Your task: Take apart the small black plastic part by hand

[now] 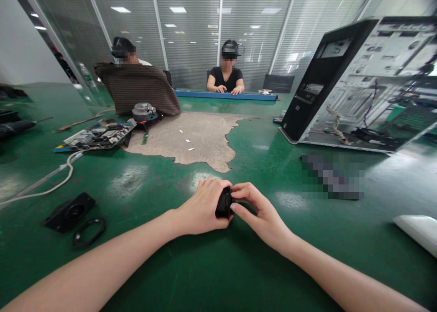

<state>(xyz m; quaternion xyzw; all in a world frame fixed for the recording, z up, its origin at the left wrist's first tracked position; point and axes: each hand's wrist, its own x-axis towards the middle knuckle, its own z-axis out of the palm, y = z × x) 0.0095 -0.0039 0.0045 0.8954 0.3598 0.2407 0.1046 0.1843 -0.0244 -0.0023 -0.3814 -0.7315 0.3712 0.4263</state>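
Note:
My left hand (204, 206) is wrapped around a small black boxy part (223, 203), held just above the green table. My right hand (256, 208) pinches the right side of the same part between thumb and fingertips. What exactly lies between those fingertips is partly hidden. To the left on the table lie a black square housing with a round opening (70, 212) and, just in front of it, a loose black ring (89, 232).
A computer case (316, 84) with its side off stands at the right. Circuit boards (99, 135) and a white cable (70, 166) lie at the left. Beyond the bare patch (205, 134) is a brown cloth cover (143, 89). Two people sit across the table (170, 266).

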